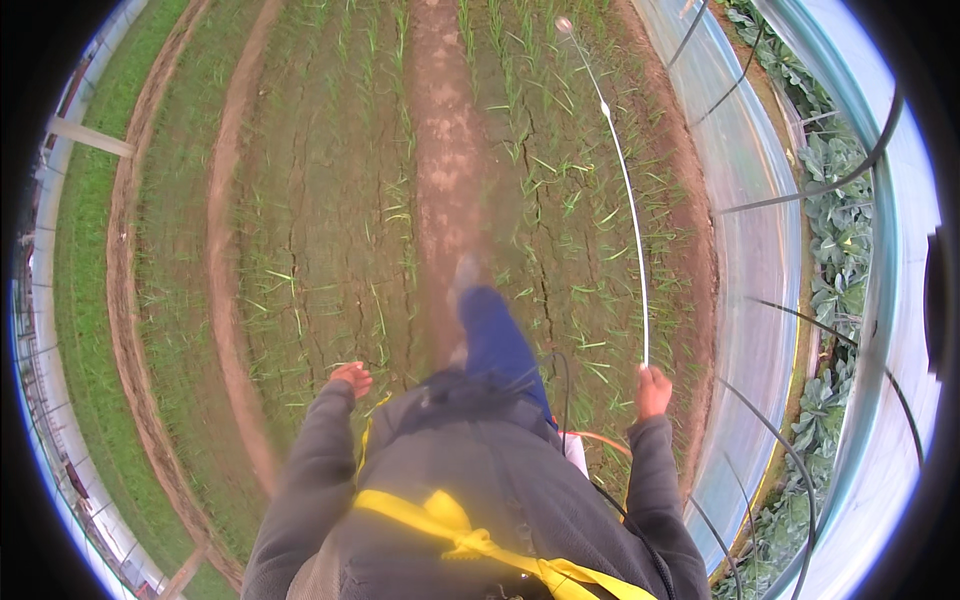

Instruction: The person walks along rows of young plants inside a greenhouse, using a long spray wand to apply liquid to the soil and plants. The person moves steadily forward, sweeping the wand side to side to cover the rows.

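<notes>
My right hand (654, 391) grips the near end of a long thin white wand (631, 199). The wand reaches forward over rows of young green shoots (574, 199), with a joint partway along it and a blurred, rounded tip (563, 25). On the other side, my left hand (354, 378) hangs beside my body, above the planted soil; its fingers look loosely curled and I see nothing in them. A knotted yellow strap (469, 536) crosses my dark jacket. My blue-trousered leg (491, 330) is stepping forward onto the bare dirt path (448, 150), the foot blurred.
Clear plastic sheeting (757, 225) on bent hoops (787, 196) runs along the right, with leafy plants (836, 232) beyond it. A wooden edging board (124, 232) and a grass strip (82, 300) lie left. Dark cord (566, 390) loops near my right hip, beside a white object (576, 453).
</notes>
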The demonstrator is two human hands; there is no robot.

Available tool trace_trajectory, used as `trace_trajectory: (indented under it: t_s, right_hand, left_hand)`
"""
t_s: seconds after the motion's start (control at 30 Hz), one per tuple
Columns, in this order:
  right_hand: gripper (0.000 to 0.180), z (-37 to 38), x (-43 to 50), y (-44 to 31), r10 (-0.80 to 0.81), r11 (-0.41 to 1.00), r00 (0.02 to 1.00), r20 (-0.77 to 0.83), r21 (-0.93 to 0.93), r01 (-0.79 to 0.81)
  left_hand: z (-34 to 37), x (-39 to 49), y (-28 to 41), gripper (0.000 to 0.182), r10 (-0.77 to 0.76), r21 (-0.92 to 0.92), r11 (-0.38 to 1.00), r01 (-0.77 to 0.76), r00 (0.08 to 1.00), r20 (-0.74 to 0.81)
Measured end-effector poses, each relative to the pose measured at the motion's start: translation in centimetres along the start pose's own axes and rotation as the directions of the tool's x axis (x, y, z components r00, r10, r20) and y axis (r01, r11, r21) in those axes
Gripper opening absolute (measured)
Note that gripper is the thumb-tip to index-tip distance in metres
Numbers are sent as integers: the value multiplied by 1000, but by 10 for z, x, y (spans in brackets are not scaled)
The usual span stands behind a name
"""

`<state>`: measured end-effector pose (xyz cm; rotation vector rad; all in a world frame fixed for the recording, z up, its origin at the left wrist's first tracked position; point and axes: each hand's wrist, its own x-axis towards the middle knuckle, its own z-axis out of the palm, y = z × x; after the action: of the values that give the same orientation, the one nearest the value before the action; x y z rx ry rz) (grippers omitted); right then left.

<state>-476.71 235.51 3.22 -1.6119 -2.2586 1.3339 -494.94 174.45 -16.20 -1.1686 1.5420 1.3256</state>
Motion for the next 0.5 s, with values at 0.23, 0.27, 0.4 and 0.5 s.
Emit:
trace_trajectory:
  t_s: [0.23,0.27,0.4,0.5]
  right_hand:
    - [22,89,145,-100,20,947,999,25,319,-27]
    - [23,98,162,-115,11,948,1000,22,317,-18]
    - [24,97,203,-138,-182,980,980,-82,65,187]
    - [30,81,186,-153,-325,938,931,-165,-184,295]
  left_hand:
    - [53,38,143,20,91,9,996,-92,991,97]
    - [60,40,166,20,89,16,996,-91,992,92]
    - [83,42,249,19,100,75,992,-105,993,66]
    - [98,57,307,20,152,58,986,-155,987,50]
